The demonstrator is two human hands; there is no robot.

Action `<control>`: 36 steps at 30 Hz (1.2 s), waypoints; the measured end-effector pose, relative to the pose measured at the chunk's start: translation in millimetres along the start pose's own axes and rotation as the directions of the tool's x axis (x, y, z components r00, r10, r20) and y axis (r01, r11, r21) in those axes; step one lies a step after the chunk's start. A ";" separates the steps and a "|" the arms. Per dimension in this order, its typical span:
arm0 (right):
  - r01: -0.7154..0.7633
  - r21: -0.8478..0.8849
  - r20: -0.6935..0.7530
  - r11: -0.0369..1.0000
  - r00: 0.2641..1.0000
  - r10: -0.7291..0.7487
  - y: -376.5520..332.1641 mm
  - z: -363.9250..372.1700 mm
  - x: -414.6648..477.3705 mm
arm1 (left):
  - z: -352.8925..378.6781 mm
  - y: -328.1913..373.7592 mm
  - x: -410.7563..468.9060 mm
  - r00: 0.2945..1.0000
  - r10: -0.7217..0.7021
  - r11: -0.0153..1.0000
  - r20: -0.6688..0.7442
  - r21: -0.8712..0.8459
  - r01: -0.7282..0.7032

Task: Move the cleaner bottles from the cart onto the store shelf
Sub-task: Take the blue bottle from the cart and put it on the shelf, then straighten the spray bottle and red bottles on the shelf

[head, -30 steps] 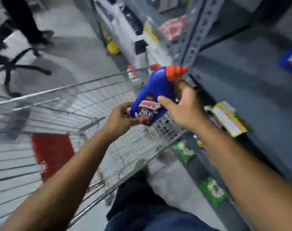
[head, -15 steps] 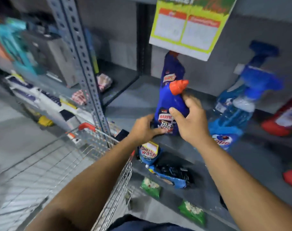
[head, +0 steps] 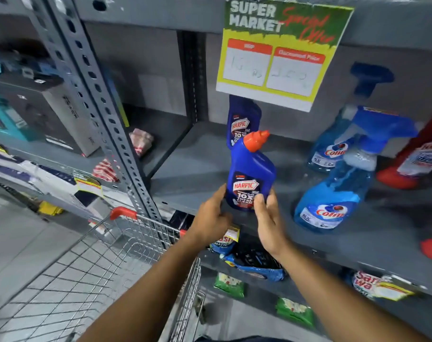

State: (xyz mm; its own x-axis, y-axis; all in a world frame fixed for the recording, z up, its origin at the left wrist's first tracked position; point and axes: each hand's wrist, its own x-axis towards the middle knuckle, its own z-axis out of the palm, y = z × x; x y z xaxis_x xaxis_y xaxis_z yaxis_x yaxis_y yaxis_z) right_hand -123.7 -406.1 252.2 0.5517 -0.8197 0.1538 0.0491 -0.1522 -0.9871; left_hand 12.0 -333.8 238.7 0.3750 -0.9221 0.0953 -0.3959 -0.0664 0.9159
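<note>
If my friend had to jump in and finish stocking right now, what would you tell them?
Left hand: open fingers resting on the lower left of the blue Harpic bottle with the orange cap.
Right hand: fingertips on its lower right.
The bottle is upright at the front of the grey metal shelf; whether it is fully set down, I cannot tell.
Done: another blue Harpic bottle stands behind it.
Left: let go, then check the wire shopping cart; no bottles show in its visible part.

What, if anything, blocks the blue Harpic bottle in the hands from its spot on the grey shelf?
Nothing visible does. The Harpic bottle, held near its base between the left hand and right hand, stands at the shelf front. A second Harpic bottle stands behind it; the Colin spray bottle is off to the right.
</note>
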 end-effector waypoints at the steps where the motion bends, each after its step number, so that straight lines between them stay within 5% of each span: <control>1: -0.010 -0.011 0.028 1.000 1.000 0.010 -0.8 6.8 0.9 | -5.8 -1.7 -1.2 1.000 -0.010 1.000 -0.020 0.023 0.010; 5: -0.086 -0.046 0.147 0.995 0.985 0.092 2.7 30.1 5.1 | -31.7 -8.8 -7.9 0.997 -0.048 0.998 -0.060 0.039 0.051; 16: -0.208 -0.420 0.082 0.883 0.961 0.266 4.5 55.5 12.8 | -55.1 -16.5 -12.9 0.999 -0.035 0.997 0.002 -0.068 0.035; 19: -0.245 -0.352 0.013 0.903 0.964 0.266 4.0 50.2 -8.4 | -50.4 -13.6 -27.6 0.987 -0.004 1.000 -0.161 -0.025 0.000; 22: -0.162 -0.292 -0.190 0.943 0.976 0.109 12.2 22.3 -57.0 | -29.9 -11.3 -58.2 0.909 0.102 0.987 -0.405 0.159 -0.040; 25: -0.213 -0.353 -0.618 0.911 0.784 -0.056 21.8 -41.3 -83.9 | 15.1 10.4 -70.4 0.946 0.259 0.962 -0.197 0.143 -0.234; 27: -0.323 -0.326 -0.720 0.888 0.694 -0.012 14.7 -86.6 -69.3 | 44.3 34.6 -54.7 0.967 0.254 0.964 0.009 0.074 -0.254; 30: -0.339 -0.304 -0.456 0.890 0.873 0.176 -1.4 -113.6 -43.7 | 84.1 67.0 -15.9 0.982 0.024 0.997 0.187 -0.072 -0.011; 32: -0.404 -0.390 -0.363 0.827 0.893 0.265 0.0 -110.2 -42.5 | 100.8 73.7 0.2 0.963 -0.056 0.988 0.263 -0.125 0.091; 36: -0.432 -0.460 -0.355 0.776 0.890 0.285 0.5 -108.7 -47.7 | 107.7 67.3 -1.8 0.959 0.025 0.997 0.281 -0.081 -0.002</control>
State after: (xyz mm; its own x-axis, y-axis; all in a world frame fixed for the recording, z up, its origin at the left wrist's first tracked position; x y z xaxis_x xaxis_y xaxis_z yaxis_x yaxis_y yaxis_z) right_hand -240.4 -427.1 249.1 0.2096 -0.9693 -0.1289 -0.5827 -0.0180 -0.8125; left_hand -105.6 -377.7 258.2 0.1139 -0.9935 0.0047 -0.3281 -0.0332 0.9441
